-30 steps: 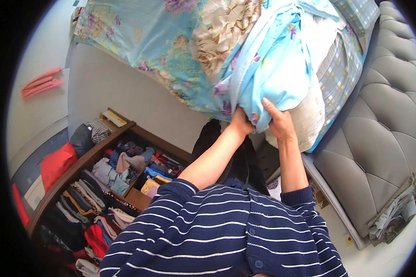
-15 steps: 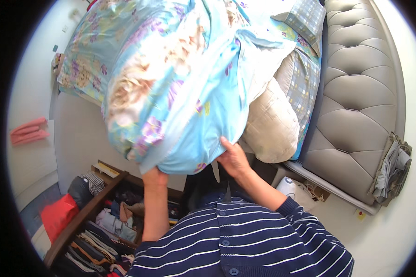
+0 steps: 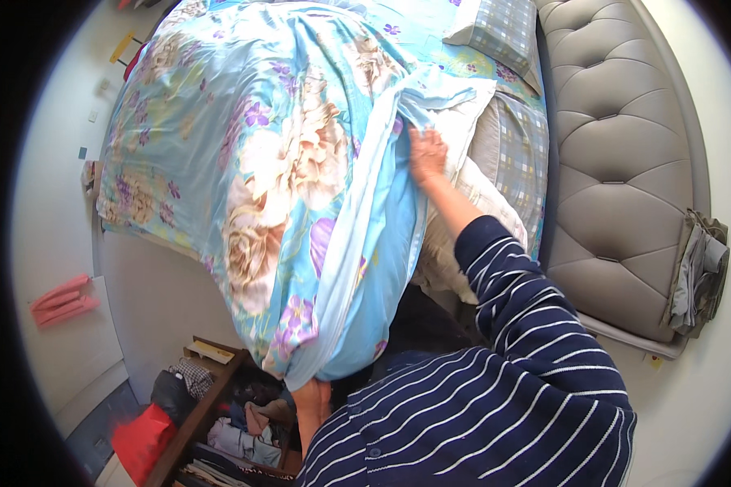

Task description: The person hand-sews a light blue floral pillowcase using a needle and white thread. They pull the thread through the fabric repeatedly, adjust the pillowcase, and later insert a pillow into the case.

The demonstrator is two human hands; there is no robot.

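Note:
A light-blue floral duvet cover (image 3: 288, 154) spreads over the bed and hangs down its near side toward me. At its lower near corner is my left hand (image 3: 313, 398), closed on the edge, its fingers mostly hidden under the cloth. My right arm stretches forward. My right hand (image 3: 428, 156) rests at the cover's pale-blue border, fingers partly spread against the cloth. Beside it a white quilt (image 3: 473, 109) shows from under the folded border. Cream bedding (image 3: 447, 243) bulges out below my right forearm.
Checked pillows (image 3: 503, 32) lie along the grey tufted headboard (image 3: 617, 154), with grey clothes (image 3: 698, 276) hung on its near end. Close on my left stands an open drawer (image 3: 248, 430) of folded clothes, beside a red bag (image 3: 144, 442). A pink cloth (image 3: 63, 300) hangs farther left.
My right hand has left the cover's lower edge and moved forward to its upper border. My left hand has come lower and nearer with the corner, and the lifted cover now lies flatter.

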